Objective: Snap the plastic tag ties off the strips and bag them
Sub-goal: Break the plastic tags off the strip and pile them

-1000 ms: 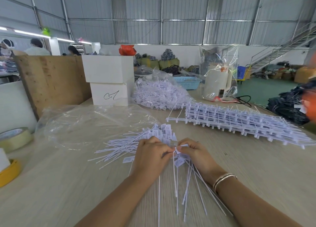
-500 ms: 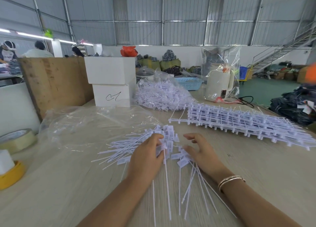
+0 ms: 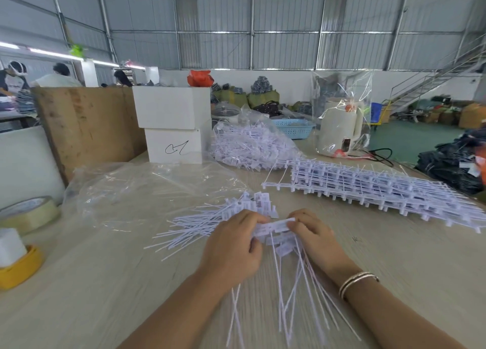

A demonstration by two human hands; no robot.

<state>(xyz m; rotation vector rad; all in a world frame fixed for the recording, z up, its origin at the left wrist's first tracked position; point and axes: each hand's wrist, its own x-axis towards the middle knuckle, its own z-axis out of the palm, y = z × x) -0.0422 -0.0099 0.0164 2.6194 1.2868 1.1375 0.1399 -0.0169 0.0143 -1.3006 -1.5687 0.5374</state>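
Observation:
My left hand (image 3: pixel 231 246) and my right hand (image 3: pixel 314 237) meet at the table's middle and pinch the tag heads of a bunch of white tag ties (image 3: pixel 276 229), one hand on each side. Their thin tails (image 3: pixel 294 291) fan out toward me. Just left and behind lies a loose pile of snapped-off ties (image 3: pixel 207 222). A stack of tie strips (image 3: pixel 373 188) lies to the right rear. An empty clear plastic bag (image 3: pixel 147 191) lies flat to the left. A filled bag of ties (image 3: pixel 249 146) sits further back.
Two stacked white boxes (image 3: pixel 173 125) and a wooden board (image 3: pixel 86 122) stand at the back left. Tape rolls (image 3: pixel 29 214) and a yellow holder (image 3: pixel 18 270) lie at the left edge. A bagged white kettle (image 3: pixel 342 128) and blue basket (image 3: pixel 294 128) stand behind.
Half a second ago both hands were spread over the ties on the table. They have come together again and now pinch the tag heads between them.

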